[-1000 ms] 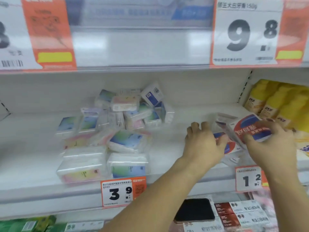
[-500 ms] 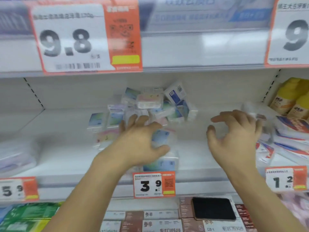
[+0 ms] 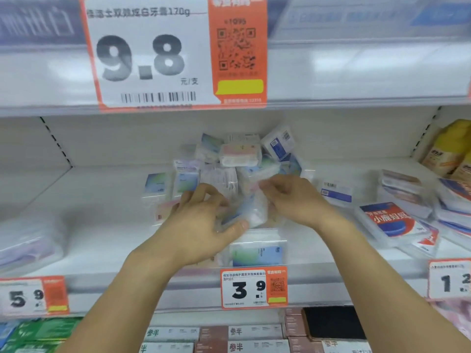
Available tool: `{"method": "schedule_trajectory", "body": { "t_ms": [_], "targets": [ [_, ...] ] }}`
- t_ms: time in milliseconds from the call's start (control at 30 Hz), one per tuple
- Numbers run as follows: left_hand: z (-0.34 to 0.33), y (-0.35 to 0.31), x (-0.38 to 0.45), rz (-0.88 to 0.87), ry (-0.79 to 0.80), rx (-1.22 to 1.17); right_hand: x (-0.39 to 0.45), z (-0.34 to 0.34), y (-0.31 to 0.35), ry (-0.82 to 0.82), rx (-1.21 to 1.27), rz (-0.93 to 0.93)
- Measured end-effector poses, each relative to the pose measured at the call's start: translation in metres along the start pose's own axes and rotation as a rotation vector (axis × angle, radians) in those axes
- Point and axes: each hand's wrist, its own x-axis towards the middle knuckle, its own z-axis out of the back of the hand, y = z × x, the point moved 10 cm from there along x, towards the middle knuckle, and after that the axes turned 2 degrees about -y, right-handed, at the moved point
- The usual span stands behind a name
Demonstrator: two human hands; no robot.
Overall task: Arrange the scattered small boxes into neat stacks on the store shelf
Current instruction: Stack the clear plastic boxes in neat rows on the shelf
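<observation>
Above your working shelf hangs a large price tag [image 3: 153, 54] reading 9.8, with an orange QR panel beside the figures. Along the front rail you have three smaller tags: 5.9 [image 3: 33, 296] at the left, 3.9 [image 3: 253, 289] in the middle, 1.2 [image 3: 449, 280] at the right. Yellow pouches [image 3: 451, 149] stand at the far right. Red-and-blue labelled packs [image 3: 393, 224] lie just in front of them. Below, a black slab [image 3: 334, 323], possibly a phone, rests on boxed goods, with green packets [image 3: 43, 332] at the lower left

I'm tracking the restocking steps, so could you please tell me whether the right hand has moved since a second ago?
Yes. The right hand has gone left, from the red-and-blue packs to the pile above the 3.9 price tag.
</observation>
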Motion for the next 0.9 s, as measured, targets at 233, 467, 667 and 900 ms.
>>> {"method": "schedule_trajectory", "body": {
  "t_ms": [233,467,667,900],
  "targets": [
    [-0.003,0.006,-0.011,-0.082,-0.037,-0.018,0.008,-0.003,0.016,-0.072,0.013,0.106],
    [-0.002,0.007,-0.012,-0.087,-0.051,-0.109,0.078,0.007,0.051,-0.122,-0.359,0.242],
    [-0.002,0.009,-0.010,-0.117,-0.045,-0.152,0.092,-0.019,0.059,-0.034,-0.559,0.242],
    [0.010,0.013,-0.005,-0.116,-0.123,-0.247,0.064,-0.032,0.109,-0.028,-0.619,0.446]
  ]
}}
